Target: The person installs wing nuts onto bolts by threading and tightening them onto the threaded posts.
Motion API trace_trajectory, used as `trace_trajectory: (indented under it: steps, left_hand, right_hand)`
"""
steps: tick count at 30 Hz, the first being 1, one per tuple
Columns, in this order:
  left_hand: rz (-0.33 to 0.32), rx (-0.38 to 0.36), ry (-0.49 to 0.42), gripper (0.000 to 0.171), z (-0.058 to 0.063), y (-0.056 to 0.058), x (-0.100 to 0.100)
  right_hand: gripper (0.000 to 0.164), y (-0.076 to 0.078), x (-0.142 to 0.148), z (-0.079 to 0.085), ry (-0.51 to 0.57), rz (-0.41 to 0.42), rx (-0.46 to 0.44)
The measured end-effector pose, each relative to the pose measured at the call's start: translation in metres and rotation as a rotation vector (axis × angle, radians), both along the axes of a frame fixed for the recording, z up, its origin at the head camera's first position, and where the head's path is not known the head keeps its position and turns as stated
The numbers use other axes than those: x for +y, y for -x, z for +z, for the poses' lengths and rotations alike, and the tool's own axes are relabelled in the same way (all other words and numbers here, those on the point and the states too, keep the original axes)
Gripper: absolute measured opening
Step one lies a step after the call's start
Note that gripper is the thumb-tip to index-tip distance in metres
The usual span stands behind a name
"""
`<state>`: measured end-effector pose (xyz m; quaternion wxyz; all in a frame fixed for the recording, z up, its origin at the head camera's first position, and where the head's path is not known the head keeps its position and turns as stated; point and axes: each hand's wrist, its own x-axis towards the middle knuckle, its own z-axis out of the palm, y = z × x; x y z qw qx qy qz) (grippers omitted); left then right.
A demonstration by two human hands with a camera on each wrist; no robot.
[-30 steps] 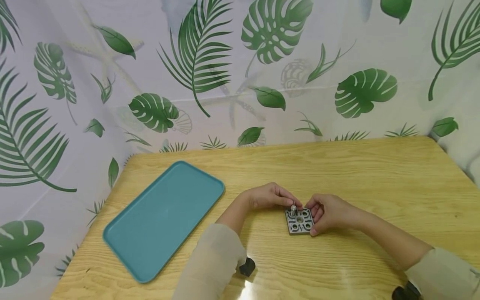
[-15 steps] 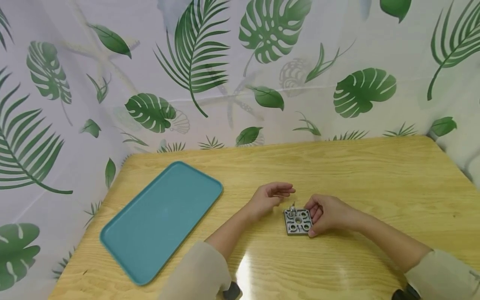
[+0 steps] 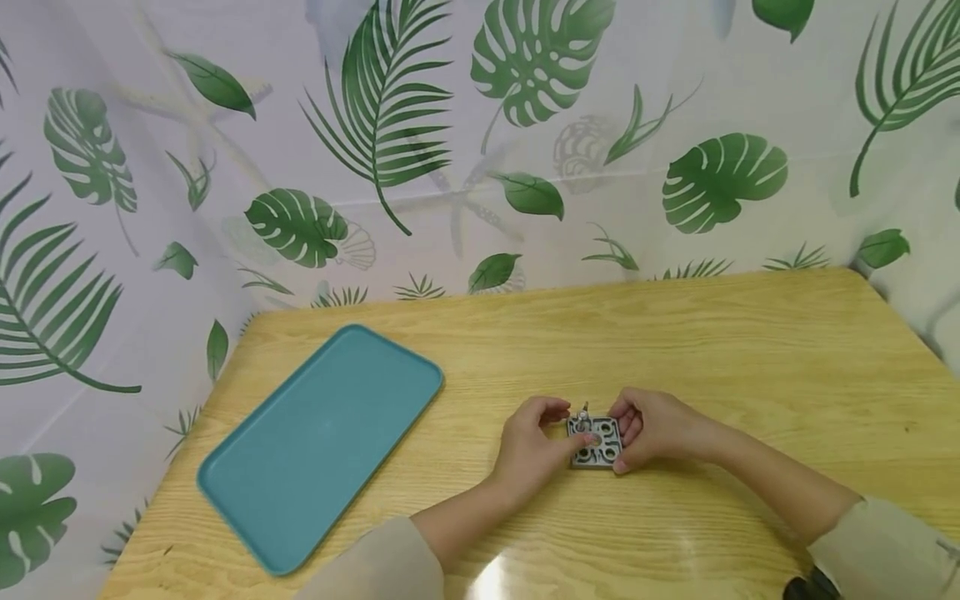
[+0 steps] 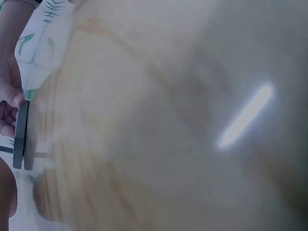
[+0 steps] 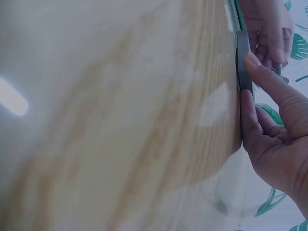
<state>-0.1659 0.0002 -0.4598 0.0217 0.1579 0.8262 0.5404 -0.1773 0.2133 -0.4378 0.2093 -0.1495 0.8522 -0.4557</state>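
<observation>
A small square metal plate [image 3: 613,440] with several round holes lies flat on the table. A bolt-like metal piece [image 3: 582,417] stands upright at its far left corner. My right hand [image 3: 660,425] pinches the plate's right side, thumb at the near corner; the right wrist view shows thumb and finger on the plate's edge [image 5: 244,45]. My left hand [image 3: 528,450] is at the plate's left side, its thumb reaching over the middle and its fingers apart beyond the corner. Whether that thumb touches the plate cannot be told. In the left wrist view the plate [image 4: 20,134] appears edge-on.
On the left of the wooden table [image 3: 712,333] lies a blue-green rectangular tray [image 3: 322,442]. Behind the table hangs a white cloth [image 3: 450,225] printed with green leaves. A black wrist strap piece [image 3: 810,586] shows below the right sleeve.
My left hand first let go of the bolt-like piece and drew back leftward. It has since come lower, with its thumb over the plate. My right hand keeps its grip.
</observation>
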Motion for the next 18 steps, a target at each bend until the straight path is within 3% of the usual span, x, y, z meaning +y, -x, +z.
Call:
trace_trajectory:
  steps: [5, 11, 14, 18]
  left_hand:
    - [0.036, 0.056, -0.084, 0.034, -0.003, -0.003, 0.006]
    - [0.025, 0.036, -0.148, 0.018, -0.009, 0.004, 0.007]
    - [-0.056, 0.000, -0.138, 0.019, -0.010, 0.013, 0.003]
    - [-0.287, -0.092, -0.089, 0.021, -0.007, 0.033, -0.008]
  right_hand:
    - [0.061, 0.001, 0.000, 0.001, -0.012, 0.001, 0.001]
    - [0.062, 0.001, 0.001, 0.000, -0.022, -0.004, -0.011]
    - [0.062, 0.001, 0.001, -0.002, -0.018, -0.001, -0.008]
    - [0.062, 0.001, 0.000, -0.002, -0.021, 0.000, -0.006]
